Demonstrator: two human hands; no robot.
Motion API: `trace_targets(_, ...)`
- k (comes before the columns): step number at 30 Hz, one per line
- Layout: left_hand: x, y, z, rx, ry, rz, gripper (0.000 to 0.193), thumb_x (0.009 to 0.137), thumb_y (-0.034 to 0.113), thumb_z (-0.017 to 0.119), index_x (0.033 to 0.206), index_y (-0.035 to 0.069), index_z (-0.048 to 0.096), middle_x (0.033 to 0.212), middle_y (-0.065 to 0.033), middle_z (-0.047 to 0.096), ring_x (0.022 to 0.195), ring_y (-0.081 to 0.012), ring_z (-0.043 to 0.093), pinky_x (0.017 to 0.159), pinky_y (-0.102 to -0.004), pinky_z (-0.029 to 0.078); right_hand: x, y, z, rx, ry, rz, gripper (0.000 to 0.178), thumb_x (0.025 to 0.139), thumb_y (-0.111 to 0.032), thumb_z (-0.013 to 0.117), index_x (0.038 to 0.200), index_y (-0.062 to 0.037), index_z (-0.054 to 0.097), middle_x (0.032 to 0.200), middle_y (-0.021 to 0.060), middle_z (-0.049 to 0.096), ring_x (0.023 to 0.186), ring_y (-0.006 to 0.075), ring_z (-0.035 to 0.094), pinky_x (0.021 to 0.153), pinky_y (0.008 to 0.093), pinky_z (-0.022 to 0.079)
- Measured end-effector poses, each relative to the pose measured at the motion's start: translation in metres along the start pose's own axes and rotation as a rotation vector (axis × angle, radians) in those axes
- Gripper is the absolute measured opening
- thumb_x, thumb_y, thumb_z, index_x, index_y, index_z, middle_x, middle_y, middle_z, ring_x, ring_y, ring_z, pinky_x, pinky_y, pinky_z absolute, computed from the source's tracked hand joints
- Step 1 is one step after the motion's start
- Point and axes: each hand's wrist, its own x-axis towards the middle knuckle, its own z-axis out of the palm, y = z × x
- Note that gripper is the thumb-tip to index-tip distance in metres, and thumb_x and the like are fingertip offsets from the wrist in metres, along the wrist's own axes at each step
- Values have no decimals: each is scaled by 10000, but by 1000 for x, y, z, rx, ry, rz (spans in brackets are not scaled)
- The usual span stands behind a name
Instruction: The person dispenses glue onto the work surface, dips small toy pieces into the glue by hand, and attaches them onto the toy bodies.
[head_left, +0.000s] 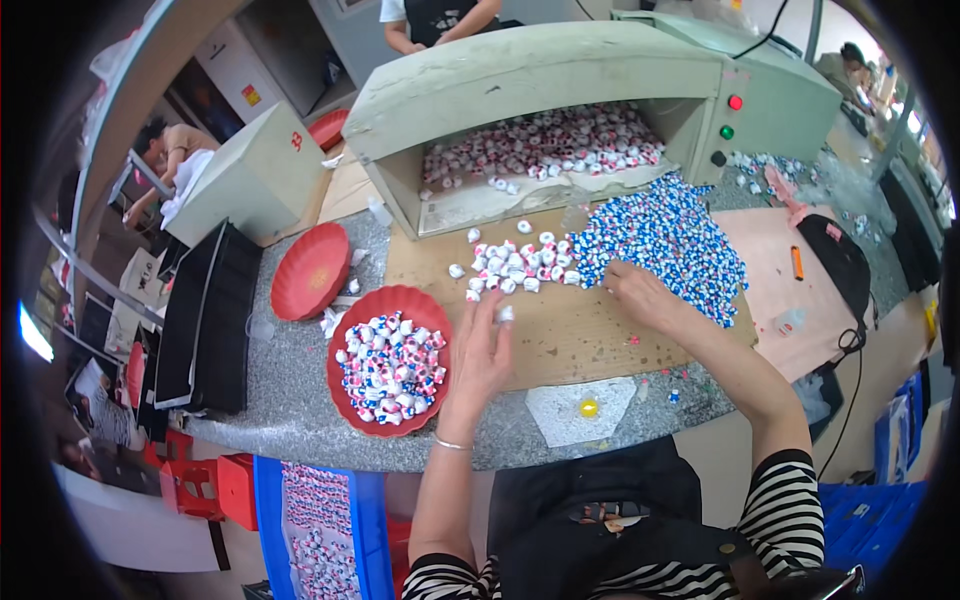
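My left hand (478, 352) is over the tan board, between a red scalloped bowl and a loose group of small white pieces with pink marks (515, 265). One small white piece (505, 314) is at the tips of its thumb and forefinger. My right hand (640, 295) reaches to the near left edge of a large heap of small blue-and-white pieces (668, 240). Its fingertips are pinched together, and what they hold is hidden. White, pink and blue parts, seemingly joined, fill the red bowl (338, 375) beside my left hand.
A pale green machine (540, 65) with a wide opening stands behind the board (570, 345), full of white-and-pink pieces. Another red bowl (310, 270) and a black bin (205, 330) are at left. At right lie an orange tool (797, 263) and a black cord (858, 390). People work farther back.
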Motion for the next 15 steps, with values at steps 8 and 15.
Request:
trace_targets(8,-80,41,23,-1686,-101,-661,301,968,110,507,1253,12,500,1072,-109,603,930,-193,617,830,-309,506,-12,-15,-21,-165,48,-83,169,809,-39,532,975,-32,564,924,119,574,877,278,598,750,380,490)
trace_targets(15,-111,46,12,-1674,-65,-679,237,942,83,539,1174,31,546,1016,-97,584,869,-174,583,719,-282,479,-67,-42,-52,563,146,349,102,802,-17,653,900,-24,680,888,106,642,858,248,623,755,336,503)
